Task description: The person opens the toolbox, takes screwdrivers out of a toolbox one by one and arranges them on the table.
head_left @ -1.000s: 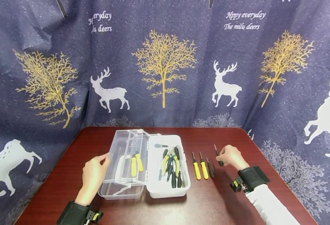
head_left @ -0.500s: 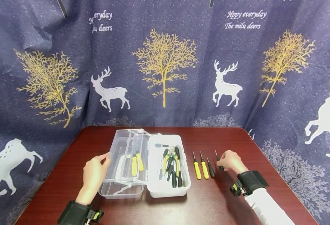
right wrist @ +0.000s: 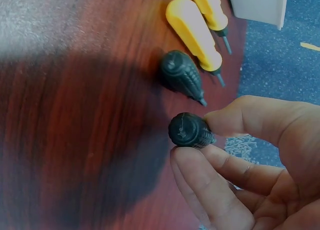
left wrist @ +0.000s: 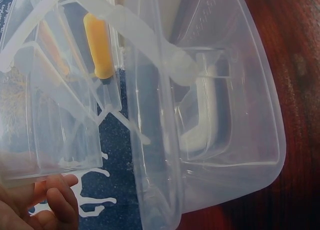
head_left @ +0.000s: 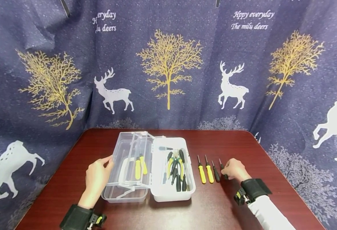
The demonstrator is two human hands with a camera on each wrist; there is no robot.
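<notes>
My right hand [head_left: 235,169] pinches the handle of a black screwdriver [right wrist: 187,130] between thumb and fingers, low at the table, its shaft pointing away. Just left of it lie a second black screwdriver [head_left: 215,172] and two yellow-handled screwdrivers [head_left: 202,174] [head_left: 210,174], side by side. My left hand [head_left: 97,174] holds the outer edge of a clear plastic tray [left wrist: 65,145], with fingers under the rim in the left wrist view. Inside this tray rest two yellow-handled tools [head_left: 138,169]. Below it the clear lid [left wrist: 250,140] with a white handle [left wrist: 207,115] lies folded open.
The white toolbox [head_left: 157,193] stands mid-table, holding pliers [head_left: 181,167] with yellow-green grips and several black-handled tools. The dark red table [head_left: 211,210] ends at a patterned blue curtain [head_left: 185,118] behind.
My right hand lowers the black screwdriver toward me and closer to the row of screwdrivers on the table. My left hand keeps its hold on the tray.
</notes>
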